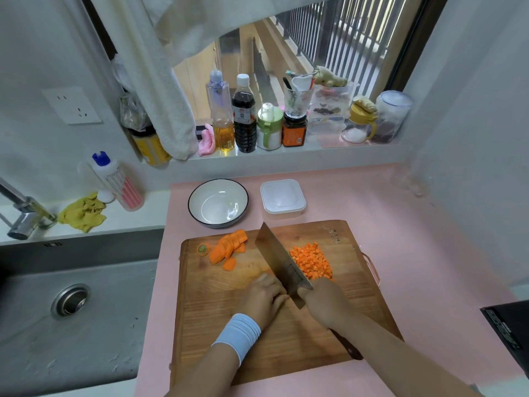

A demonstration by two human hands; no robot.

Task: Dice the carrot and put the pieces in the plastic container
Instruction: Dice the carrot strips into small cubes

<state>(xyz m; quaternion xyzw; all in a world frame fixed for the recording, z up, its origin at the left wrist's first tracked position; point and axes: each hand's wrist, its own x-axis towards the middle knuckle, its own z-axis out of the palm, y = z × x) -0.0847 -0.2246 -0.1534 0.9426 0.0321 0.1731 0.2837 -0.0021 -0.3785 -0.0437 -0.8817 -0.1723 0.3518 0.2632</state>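
- Left forearm at the bottom edge, with a white wristband [237, 333] at the wrist.
- Left hand [264, 296] lies knuckles-up on the cutting board [229, 325], fingers curled, knuckles against the left face of the cleaver [282, 262]. An orange blur shows at the fingertips; cannot tell whether carrot is held under them.
- Right hand [326, 302] is clenched around the cleaver handle; the dark handle end sticks out behind the wrist. Blade runs diagonally, tip pointing away and to the left.
- Diced carrot [312, 260] is heaped on the board just right of the blade.
- Carrot slices [229, 247], uncut and overlapping, lie at the far-left part of the board; carrot top [203, 249] sits just beside them.
- Plastic container [282, 199], square and white, stands on the pink counter [400, 224] just beyond the board's far edge. No carrot visible in it.
- Bowl [218, 202], white with a dark rim, stands left of the container.
- Sink [71, 310] lies left of the counter.
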